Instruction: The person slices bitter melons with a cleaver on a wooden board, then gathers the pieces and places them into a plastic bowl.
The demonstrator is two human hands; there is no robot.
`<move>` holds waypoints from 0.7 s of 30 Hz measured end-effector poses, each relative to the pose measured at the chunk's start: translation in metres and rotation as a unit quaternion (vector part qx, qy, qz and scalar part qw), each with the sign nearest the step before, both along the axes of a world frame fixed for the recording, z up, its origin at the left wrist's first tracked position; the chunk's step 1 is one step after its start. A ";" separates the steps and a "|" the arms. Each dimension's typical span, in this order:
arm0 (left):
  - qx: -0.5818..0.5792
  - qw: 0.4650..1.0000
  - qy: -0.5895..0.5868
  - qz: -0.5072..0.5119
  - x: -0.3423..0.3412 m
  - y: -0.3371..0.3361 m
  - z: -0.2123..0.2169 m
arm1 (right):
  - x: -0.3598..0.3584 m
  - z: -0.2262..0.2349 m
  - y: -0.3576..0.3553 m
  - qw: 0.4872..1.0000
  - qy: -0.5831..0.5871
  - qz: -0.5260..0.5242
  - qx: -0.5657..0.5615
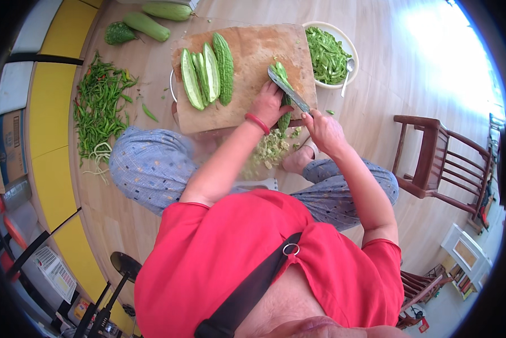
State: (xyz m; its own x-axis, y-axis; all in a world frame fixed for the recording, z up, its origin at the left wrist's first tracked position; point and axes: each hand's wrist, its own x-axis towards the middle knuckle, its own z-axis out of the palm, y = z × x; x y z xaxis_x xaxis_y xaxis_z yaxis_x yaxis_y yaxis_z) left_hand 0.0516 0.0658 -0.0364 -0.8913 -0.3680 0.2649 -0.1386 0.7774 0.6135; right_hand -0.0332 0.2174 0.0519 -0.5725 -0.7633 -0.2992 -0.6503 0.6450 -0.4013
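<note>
Wooden cutting board (253, 62): bears cut bitter melon lengths (211, 73) at left and a bitter melon piece (284, 120) along its right side. Left hand (269, 103) curls closed over that piece; right hand (325, 130) wraps tightly round a kitchen knife (292, 93), blade slanting across it. Bowl (352, 49) of green slices (326, 54) sits beside the board.

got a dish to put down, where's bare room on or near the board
The cutting board looks mostly bare between the bitter melon pieces and the left hand. So does the floor between the bowl and the wooden chair. Crowded: the board's right side, with the knife and right hand, and the floor at its left, under peppers.
</note>
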 end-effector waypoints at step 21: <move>0.001 1.000 0.020 0.012 -0.001 0.003 0.000 | -0.008 -0.012 -0.013 1.000 0.014 -0.011 -0.016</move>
State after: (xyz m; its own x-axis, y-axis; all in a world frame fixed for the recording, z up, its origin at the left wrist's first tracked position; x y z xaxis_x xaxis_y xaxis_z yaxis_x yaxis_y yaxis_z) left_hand 0.0503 0.0688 -0.0360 -0.8705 -0.3901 0.3001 -0.1324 0.7729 0.6206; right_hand -0.0413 0.2041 0.0398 -0.5967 -0.7601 -0.2574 -0.6482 0.6456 -0.4037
